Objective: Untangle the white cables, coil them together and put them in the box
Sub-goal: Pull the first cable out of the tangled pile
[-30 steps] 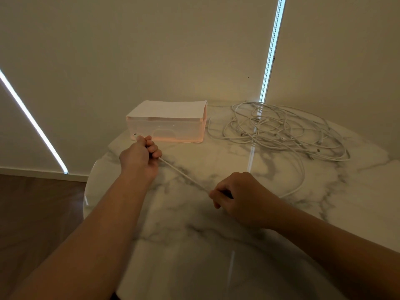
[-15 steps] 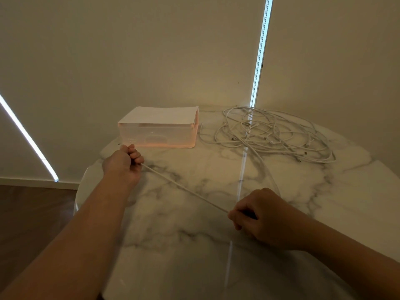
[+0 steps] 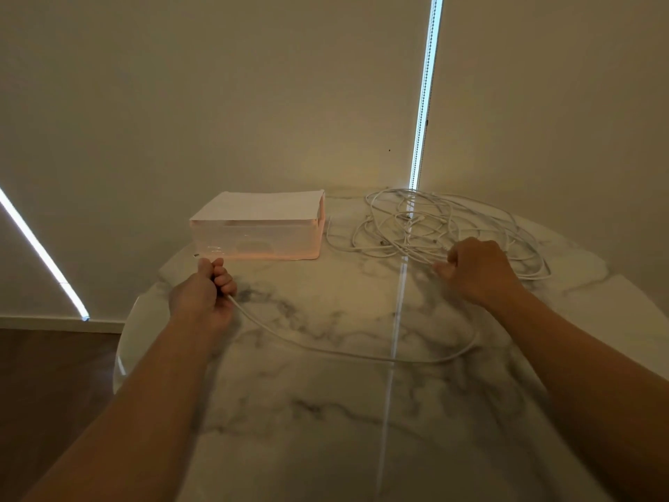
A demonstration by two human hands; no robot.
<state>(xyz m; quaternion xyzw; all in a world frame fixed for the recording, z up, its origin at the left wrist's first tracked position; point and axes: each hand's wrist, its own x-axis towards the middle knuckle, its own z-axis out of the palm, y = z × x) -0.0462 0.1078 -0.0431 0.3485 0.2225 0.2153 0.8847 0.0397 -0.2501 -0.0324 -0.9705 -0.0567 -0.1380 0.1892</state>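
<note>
A tangle of white cables (image 3: 434,226) lies at the back right of the marble table (image 3: 325,411). One white cable strand (image 3: 344,355) runs slack across the tabletop in a loose curve. My left hand (image 3: 206,295) is fisted on its end, just in front of the box (image 3: 257,231). The box is translucent with a pinkish glow and a white sheet resting over its top. My right hand (image 3: 478,269) sits at the near edge of the tangle, fingers curled on a cable there.
The round table ends close on the left, over a dark wood floor (image 3: 54,375). Beige blinds hang right behind the table, with bright light slits (image 3: 423,103) between them. The near half of the tabletop holds only my forearms.
My right hand has let the stretched strand go slack and moved back and to the right, up to the cable tangle. The left hand keeps its grip near the box.
</note>
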